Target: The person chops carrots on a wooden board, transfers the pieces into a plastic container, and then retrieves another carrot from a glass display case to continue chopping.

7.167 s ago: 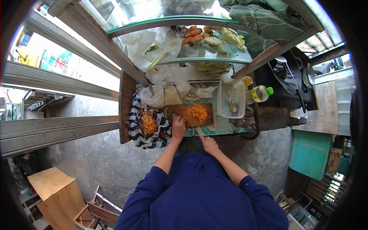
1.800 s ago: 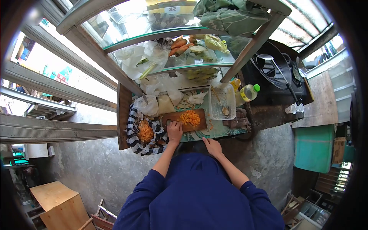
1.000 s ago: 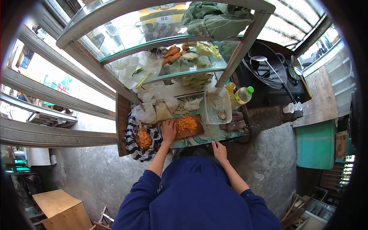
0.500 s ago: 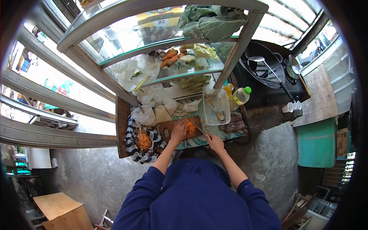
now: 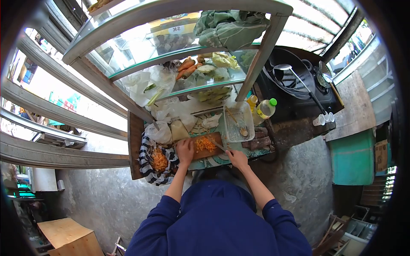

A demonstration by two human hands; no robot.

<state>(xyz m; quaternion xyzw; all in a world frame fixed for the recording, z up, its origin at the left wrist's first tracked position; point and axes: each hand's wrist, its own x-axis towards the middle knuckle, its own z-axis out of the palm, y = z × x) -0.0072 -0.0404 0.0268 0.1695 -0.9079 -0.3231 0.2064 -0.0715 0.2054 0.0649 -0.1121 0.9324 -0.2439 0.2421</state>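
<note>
Currently: left hand (image 5: 185,150) lies flat on the left end of the cutting board (image 5: 212,149), fingers spread loosely, pinning it to the counter (image 5: 222,160). Right hand (image 5: 236,157) is closed around a knife (image 5: 219,146); blade runs toward 10 o'clock from the fist and its tip meets the pile of chopped carrot (image 5: 205,144). Pile sits mid-board, just at 2 o'clock of the left hand, at 10 o'clock of the right hand, between the two. Striped cloth (image 5: 147,164) with orange peelings (image 5: 159,159) lies at 9 o'clock of the left hand, touching the board's left end. Clear plastic tub (image 5: 238,121) at 12 o'clock of the right hand, utensil inside, type unclear. Oil bottle (image 5: 265,108) with green cap at 1 o'clock of the tub. Whole carrots (image 5: 187,66) on the glass shelf (image 5: 179,87) above, partly masked by reflections. Knife handle fully hidden in the fist; blade is thin and small in frame, edge contact with the board can't be resolved. Board's near edge is cut off by the person's head and blue sleeves (image 5: 158,217).
</note>
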